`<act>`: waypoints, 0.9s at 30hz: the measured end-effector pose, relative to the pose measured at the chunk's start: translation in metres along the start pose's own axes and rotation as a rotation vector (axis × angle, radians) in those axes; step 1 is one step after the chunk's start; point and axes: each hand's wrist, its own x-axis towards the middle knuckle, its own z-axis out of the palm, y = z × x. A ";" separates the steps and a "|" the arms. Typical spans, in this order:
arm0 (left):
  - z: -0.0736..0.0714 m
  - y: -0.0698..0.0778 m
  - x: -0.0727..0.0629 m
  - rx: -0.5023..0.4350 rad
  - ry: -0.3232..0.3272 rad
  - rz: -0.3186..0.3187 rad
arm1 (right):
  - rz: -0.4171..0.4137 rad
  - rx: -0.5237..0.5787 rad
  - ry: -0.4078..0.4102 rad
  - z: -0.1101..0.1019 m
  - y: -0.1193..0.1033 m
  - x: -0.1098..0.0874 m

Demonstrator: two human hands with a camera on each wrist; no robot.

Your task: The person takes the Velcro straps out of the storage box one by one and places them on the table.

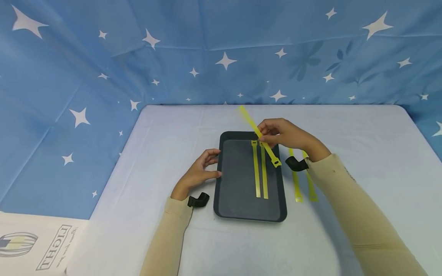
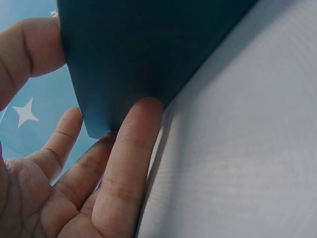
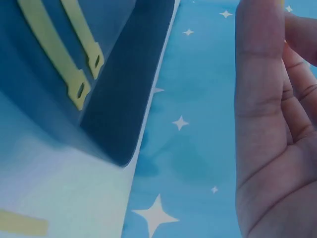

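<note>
A yellow cable tie with a slotted head (image 1: pixel 275 161) is pinched between the thumb and fingers of my right hand (image 1: pixel 284 134). It slants over the upper right of a dark grey tray (image 1: pixel 236 180). Two more yellow cable ties (image 1: pixel 256 170) lie lengthwise in the tray, side by side. In the right wrist view their slotted heads (image 3: pixel 78 91) show near one end wall. My left hand (image 1: pixel 196 170) rests at the tray's left side, thumb and fingertips against it. In the left wrist view, fingers (image 2: pixel 129 163) touch the tray's outer wall (image 2: pixel 133 54).
Two yellow cable ties (image 1: pixel 296 188) lie on the white tabletop (image 1: pixel 373 184) right of the tray, partly under the right forearm. Blue star-patterned cloth (image 1: pixel 207 30) hangs behind and at the left. Printed pale fabric (image 1: pixel 41 245) lies at the lower left.
</note>
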 end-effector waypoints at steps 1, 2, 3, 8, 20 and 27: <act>0.000 0.000 0.000 0.001 0.000 -0.002 | 0.010 0.013 0.005 -0.001 0.001 -0.002; 0.000 0.000 0.000 0.002 -0.001 -0.004 | 0.023 0.030 0.010 -0.001 0.002 -0.004; 0.000 0.000 0.000 0.006 -0.001 -0.007 | 0.037 0.044 0.014 -0.002 0.003 -0.006; 0.000 -0.001 0.000 0.014 -0.004 -0.009 | 0.074 0.059 0.041 -0.006 0.008 -0.017; 0.001 -0.001 -0.001 0.016 -0.009 0.019 | 0.118 0.077 0.085 -0.017 0.014 -0.041; 0.002 -0.001 -0.002 0.013 -0.008 0.022 | 0.157 0.070 0.116 -0.021 0.020 -0.057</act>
